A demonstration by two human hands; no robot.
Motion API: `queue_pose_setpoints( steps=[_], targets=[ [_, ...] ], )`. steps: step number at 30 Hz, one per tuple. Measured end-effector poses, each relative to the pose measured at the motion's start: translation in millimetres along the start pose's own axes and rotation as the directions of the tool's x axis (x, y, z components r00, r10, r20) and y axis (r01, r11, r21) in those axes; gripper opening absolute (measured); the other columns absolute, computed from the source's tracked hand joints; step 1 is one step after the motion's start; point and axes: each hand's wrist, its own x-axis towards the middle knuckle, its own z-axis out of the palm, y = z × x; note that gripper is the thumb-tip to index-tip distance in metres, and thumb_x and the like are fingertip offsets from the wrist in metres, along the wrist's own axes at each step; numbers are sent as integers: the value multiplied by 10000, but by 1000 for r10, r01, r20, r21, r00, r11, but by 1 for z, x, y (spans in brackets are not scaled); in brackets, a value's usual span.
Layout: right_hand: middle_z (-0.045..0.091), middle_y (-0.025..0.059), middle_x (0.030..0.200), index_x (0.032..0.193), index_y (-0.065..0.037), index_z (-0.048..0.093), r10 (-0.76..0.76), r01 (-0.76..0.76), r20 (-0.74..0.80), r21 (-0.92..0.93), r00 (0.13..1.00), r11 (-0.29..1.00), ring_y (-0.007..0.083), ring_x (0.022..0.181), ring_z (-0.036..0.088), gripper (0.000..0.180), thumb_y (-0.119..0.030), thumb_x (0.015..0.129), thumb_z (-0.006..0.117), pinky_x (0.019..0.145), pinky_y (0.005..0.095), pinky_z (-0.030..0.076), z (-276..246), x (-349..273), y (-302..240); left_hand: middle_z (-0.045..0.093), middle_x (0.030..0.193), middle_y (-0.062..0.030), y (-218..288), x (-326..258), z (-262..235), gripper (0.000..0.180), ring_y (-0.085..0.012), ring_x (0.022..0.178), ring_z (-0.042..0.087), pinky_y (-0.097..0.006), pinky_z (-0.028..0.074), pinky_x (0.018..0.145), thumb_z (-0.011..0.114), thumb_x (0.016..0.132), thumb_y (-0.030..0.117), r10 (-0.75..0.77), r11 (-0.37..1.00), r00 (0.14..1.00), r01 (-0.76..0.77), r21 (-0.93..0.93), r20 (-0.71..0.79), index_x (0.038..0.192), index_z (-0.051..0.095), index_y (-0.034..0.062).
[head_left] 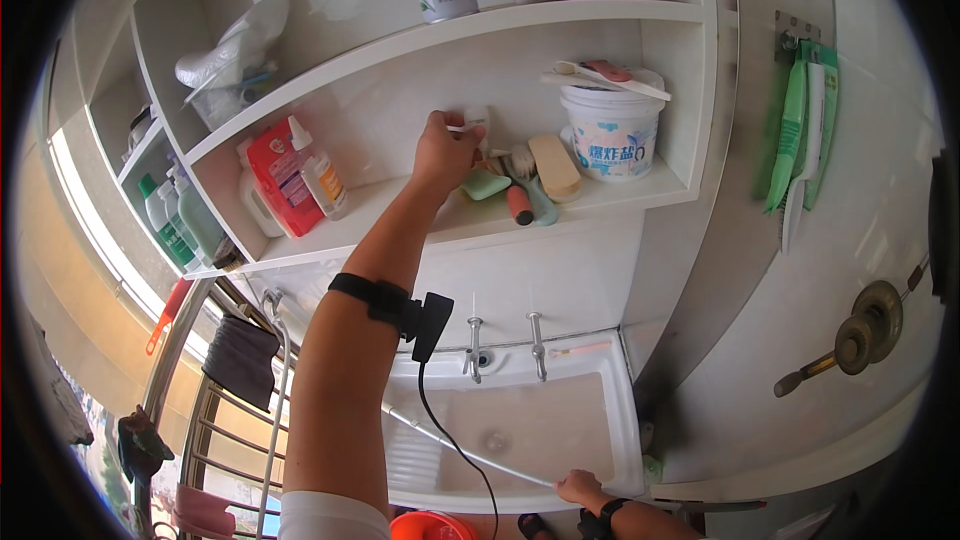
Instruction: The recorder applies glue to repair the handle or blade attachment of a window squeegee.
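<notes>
One small white plastic piece point(478, 123) pinched in left hand point(443, 152) above pale green soap bar point(486, 183) on white shelf point(620, 202), best lifted slowly, wrist steady, right hand point(580, 487) fingers curled on white sink rim point(625, 410) for balance.

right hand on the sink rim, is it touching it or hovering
Touching. In the head view the right hand rests with its fingers curled on the front rim of the white sink, no gap showing between them.

Left hand point(443, 148) raised, fingers pinched; right hand point(580, 487) rests low.
</notes>
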Motion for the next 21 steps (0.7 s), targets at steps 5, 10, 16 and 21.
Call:
queue_pose_setpoints(
  steps=[5,10,16,21],
  targets=[
    [630,202,1284,1239,0,637,5,-5,7,-7,1000,1000,388,1251,557,620,-509,886,640,1005,538,468,3,6,2,650,1030,-165,2,-1,-1,435,-207,815,700,-324,601,694,693,925,206,3,1000,1000,-2,11,-8,1200,481,-56],
    [632,201,1282,1241,-3,638,-4,4,-5,-7,1000,1000,393,1249,560,622,-513,885,637,1005,537,471,4,6,3,648,1038,-165,1,0,-2,449,-213,827,704,-320,601,717,678,923,219,-6,999,1000,5,35,17,1211,483,-64],
    [630,205,1288,1246,0,635,-8,8,-2,-5,1000,1000,396,1249,560,629,-515,884,636,1001,536,475,2,4,1,643,1061,-168,3,-2,-3,446,-218,850,709,-317,600,728,669,935,223,1,1000,998,-2,17,64,1217,489,-71],
    [635,214,1277,1238,5,639,-11,11,-10,-4,1000,1000,404,1234,570,630,-512,878,641,993,539,482,4,5,3,645,1080,-172,1,-1,-3,480,-216,870,708,-316,598,739,683,942,247,27,998,996,-31,57,81,1231,502,-92]
  ],
)
